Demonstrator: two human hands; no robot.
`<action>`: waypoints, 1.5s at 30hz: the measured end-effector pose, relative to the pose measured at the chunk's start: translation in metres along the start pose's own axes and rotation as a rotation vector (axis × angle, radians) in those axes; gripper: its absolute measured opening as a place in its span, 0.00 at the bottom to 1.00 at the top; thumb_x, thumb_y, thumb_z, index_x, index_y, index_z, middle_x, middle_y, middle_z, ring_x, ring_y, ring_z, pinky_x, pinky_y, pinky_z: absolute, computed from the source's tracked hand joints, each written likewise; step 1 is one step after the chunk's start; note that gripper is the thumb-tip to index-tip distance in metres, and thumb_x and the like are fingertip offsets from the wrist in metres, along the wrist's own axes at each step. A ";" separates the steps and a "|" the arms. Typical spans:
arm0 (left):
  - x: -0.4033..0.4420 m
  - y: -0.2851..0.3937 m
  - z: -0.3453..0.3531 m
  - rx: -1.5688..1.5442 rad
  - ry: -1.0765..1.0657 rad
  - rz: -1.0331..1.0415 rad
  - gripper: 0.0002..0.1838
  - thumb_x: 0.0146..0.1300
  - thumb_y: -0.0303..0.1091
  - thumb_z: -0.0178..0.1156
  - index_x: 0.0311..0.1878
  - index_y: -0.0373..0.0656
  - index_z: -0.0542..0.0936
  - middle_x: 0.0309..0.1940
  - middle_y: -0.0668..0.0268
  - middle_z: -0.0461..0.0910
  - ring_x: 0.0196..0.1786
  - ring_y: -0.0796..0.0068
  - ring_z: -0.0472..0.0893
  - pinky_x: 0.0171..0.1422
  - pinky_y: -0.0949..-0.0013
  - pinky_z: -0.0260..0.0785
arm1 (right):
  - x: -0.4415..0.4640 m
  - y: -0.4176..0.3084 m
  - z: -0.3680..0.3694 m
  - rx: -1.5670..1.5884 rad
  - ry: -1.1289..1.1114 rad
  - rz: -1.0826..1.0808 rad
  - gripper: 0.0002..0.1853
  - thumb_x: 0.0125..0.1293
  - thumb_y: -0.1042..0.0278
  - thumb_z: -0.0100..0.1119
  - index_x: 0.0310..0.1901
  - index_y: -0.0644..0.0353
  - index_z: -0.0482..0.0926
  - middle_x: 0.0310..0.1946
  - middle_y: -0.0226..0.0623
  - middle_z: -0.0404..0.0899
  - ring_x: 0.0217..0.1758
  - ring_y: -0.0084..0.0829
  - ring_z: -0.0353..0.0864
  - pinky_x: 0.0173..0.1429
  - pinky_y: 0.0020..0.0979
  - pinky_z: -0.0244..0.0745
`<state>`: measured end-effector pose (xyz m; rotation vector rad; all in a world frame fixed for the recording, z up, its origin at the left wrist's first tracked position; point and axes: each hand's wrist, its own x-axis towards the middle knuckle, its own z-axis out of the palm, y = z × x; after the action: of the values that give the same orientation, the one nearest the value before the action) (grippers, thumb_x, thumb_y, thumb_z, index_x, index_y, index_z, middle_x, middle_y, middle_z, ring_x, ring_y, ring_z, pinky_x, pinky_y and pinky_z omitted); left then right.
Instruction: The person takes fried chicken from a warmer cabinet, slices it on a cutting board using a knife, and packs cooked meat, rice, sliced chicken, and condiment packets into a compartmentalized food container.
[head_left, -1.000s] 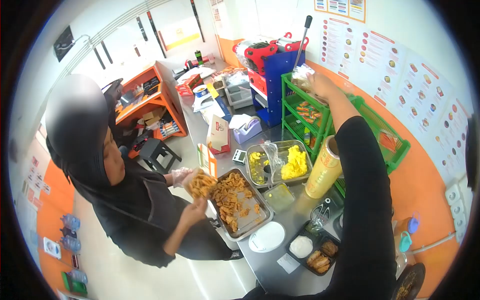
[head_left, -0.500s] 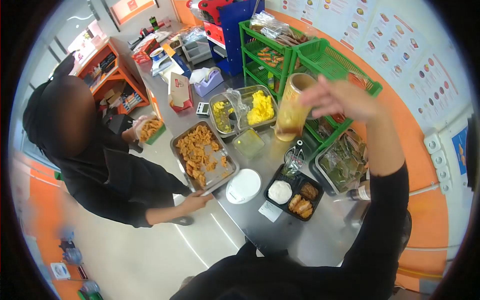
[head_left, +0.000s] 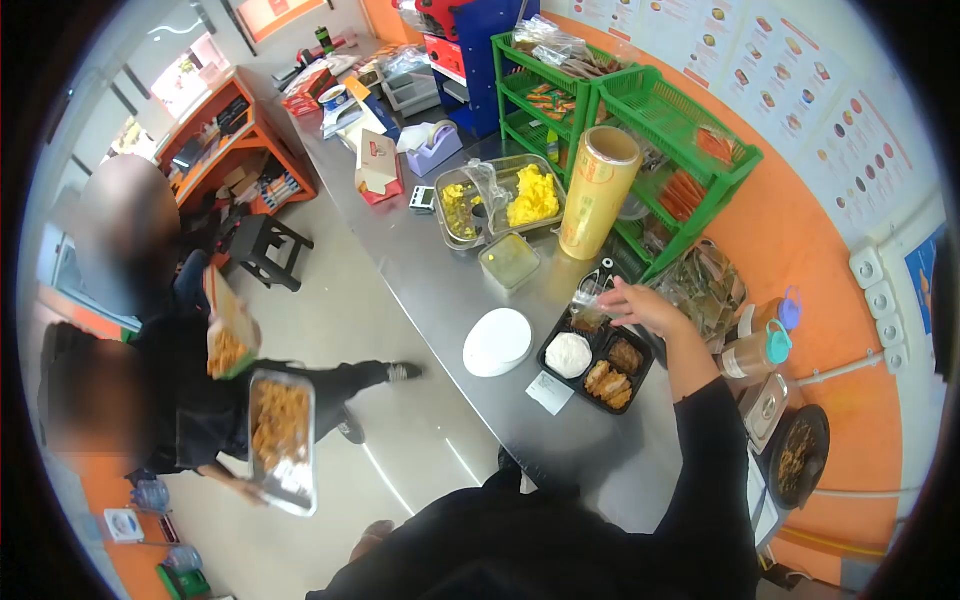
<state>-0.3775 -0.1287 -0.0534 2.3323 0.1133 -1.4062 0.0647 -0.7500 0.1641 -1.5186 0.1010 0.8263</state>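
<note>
My right hand (head_left: 648, 308) reaches over the upper edge of a black compartment meal tray (head_left: 622, 405), fingers stretched out and apart. Just beside the fingertips lie a clear plastic packet (head_left: 590, 292) and a dark-handled utensil with a ring (head_left: 606, 265); whether the fingers touch them is unclear. In the tray are a round mound of white rice (head_left: 568, 354), sliced fried chicken (head_left: 608, 384) and a brown food portion (head_left: 626, 354). Low beside my body, part of my left hand (head_left: 372, 540) shows, its fingers mostly hidden.
Left of the tray lie a white lid (head_left: 498, 342) and a paper slip (head_left: 550, 392). Behind stand a film roll (head_left: 600, 195), a clear tub (head_left: 510, 262), a steel pan of yellow food (head_left: 497, 205) and green racks (head_left: 690, 110). At left, a co-worker carries a tray of fried chicken (head_left: 283, 440).
My right hand has come down from beside the film roll to the meal tray. The roll, tilted before, is steadier. The fried-chicken tray has left the counter in a co-worker's hand; another person shows.
</note>
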 end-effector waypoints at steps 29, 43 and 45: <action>0.197 -0.075 -0.242 -0.237 0.078 -0.316 0.21 0.70 0.42 0.43 0.56 0.44 0.78 0.60 0.52 0.75 0.64 0.52 0.73 0.67 0.57 0.65 | 0.266 -0.186 0.049 -0.324 0.975 -0.768 0.14 0.69 0.66 0.52 0.51 0.66 0.72 0.43 0.48 0.79 0.48 0.41 0.80 0.52 0.38 0.74; 0.119 -0.170 -0.312 -0.191 0.292 -0.210 0.22 0.68 0.48 0.45 0.44 0.42 0.82 0.41 0.53 0.83 0.45 0.55 0.81 0.53 0.56 0.71 | 0.349 -0.286 -0.125 -1.153 0.958 0.100 0.14 0.62 0.59 0.59 0.46 0.55 0.83 0.52 0.48 0.80 0.58 0.48 0.78 0.62 0.43 0.71; 0.111 -0.169 -0.300 -0.157 0.189 -0.193 0.22 0.68 0.48 0.46 0.45 0.42 0.82 0.41 0.54 0.83 0.45 0.56 0.81 0.52 0.57 0.71 | 0.357 -0.279 -0.138 -1.458 0.928 0.095 0.17 0.62 0.58 0.58 0.48 0.58 0.83 0.53 0.52 0.79 0.57 0.48 0.78 0.62 0.43 0.71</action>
<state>-0.1220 0.1258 -0.0790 2.3665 0.4975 -1.2092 0.5332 -0.6833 0.1887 -3.2121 0.2843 0.0594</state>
